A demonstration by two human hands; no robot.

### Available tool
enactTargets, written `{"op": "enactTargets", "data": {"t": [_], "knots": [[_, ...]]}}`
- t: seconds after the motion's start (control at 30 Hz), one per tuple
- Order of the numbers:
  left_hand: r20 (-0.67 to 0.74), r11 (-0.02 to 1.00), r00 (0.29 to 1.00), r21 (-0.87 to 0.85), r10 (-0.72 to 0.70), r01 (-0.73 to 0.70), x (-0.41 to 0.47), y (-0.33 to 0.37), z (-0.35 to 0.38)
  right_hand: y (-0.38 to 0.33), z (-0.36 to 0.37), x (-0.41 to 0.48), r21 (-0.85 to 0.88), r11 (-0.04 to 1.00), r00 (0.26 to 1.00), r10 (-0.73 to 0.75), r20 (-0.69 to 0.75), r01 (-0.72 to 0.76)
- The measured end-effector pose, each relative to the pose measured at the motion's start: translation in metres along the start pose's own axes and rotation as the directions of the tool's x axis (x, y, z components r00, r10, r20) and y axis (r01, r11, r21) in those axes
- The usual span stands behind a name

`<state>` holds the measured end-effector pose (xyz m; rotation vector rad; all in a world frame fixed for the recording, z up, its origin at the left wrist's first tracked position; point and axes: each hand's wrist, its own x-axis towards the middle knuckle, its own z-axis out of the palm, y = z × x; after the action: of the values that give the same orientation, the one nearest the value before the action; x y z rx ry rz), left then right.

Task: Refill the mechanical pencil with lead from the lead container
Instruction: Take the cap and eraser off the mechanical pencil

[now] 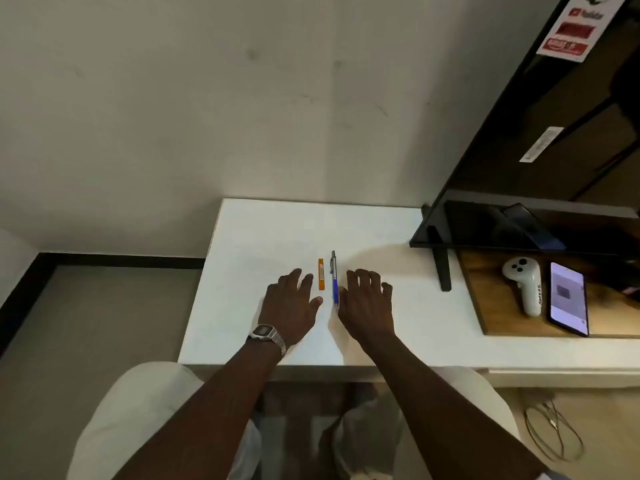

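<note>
Surface: white tabletop (263, 237), wall behind.
Items: slim orange plastic lead container (321, 274); blue-silver mechanical pencil (334, 280) at its 3 o'clock, parallel.
L hand (290, 306): flat, empty, container's 8 o'clock.
R hand (367, 306): flat, empty, pencil's 4 o'clock.
Tip: pinch pencil mid-barrel, cap end up.

Head-worn wide-angle view, close, steeply down over white table (259, 230)

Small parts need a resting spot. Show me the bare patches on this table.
Bare white table runs from the far edge to the lead container and mechanical pencil, left of the left hand, and between the right hand and the screen's leg. Crowded: the middle, and around controller and phone.
</note>
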<state>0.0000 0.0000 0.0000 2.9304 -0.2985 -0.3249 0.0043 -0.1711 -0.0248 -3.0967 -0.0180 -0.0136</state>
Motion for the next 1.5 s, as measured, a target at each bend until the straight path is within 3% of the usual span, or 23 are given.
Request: {"op": "enactTargets", "data": {"t": [0.1, 0.23, 0.4, 0.67, 0.73, 0.83, 1.1, 1.23, 1.33, 1.43, 1.5], "knots": [[-0.051, 0.999, 0.998, -0.041, -0.035, 0.033, 0.005, -0.005, 0.006, -0.005, 0.0, 0.01, 0.11, 0.992, 0.998, 0.06, -0.033, -0.056], [-0.077, 0.99, 0.995, -0.125, -0.07, 0.06, 0.012, -0.012, 0.011, -0.016, -0.009, 0.032, 0.346, 0.921, 0.984, 0.173, 0.052, -0.18], [-0.127, 0.975, 0.989, -0.214, -0.081, 0.053, 0.017, -0.012, 0.014, -0.021, -0.016, 0.058, 0.349, 0.887, 0.948, 0.242, 0.205, -0.302], [-0.193, 0.932, 0.973, -0.36, -0.126, 0.049, 0.026, -0.006, 0.009, -0.015, -0.018, 0.064, 0.479, 0.787, 0.919, 0.301, 0.252, -0.389], [-0.231, 0.87, 0.96, -0.493, -0.159, 0.025, 0.029, -0.001, 0.005, -0.013, -0.021, 0.061, 0.547, 0.748, 0.927, 0.298, 0.228, -0.375], [-0.255, 0.684, 0.928, -0.729, -0.273, 0.001, 0.033, 0.014, -0.007, -0.013, -0.031, 0.05, 0.642, 0.693, 0.942, 0.293, 0.163, -0.327], [0.071, 0.328, 0.941, -0.926, -0.33, 0.185, 0.056, 0.045, -0.029, -0.007, -0.06, 0.022, 0.792, 0.551, 0.957, 0.255, 0.141, -0.263], [0.108, 0.214, 0.947, -0.961, -0.303, 0.178, 0.056, 0.047, -0.029, 0.007, -0.067, 0.021, 0.839, 0.475, 0.959, 0.224, 0.176, -0.265], [0.143, 0.159, 0.946, -0.968, -0.289, 0.195, 0.053, 0.05, -0.031, 0.017, -0.075, 0.031, 0.886, 0.381, 0.94, 0.308, 0.148, -0.264], [0.14, 0.161, 0.954, -0.969, -0.265, 0.187, 0.051, 0.054, -0.034, 0.02, -0.081, 0.054, 0.884, 0.205, 0.884, 0.315, 0.346, -0.419], [0.134, 0.182, 0.958, -0.966, -0.252, 0.183, 0.051, 0.055, -0.035, 0.016, -0.082, 0.067, 0.84, 0.178, 0.849, 0.256, 0.463, -0.512]]}}
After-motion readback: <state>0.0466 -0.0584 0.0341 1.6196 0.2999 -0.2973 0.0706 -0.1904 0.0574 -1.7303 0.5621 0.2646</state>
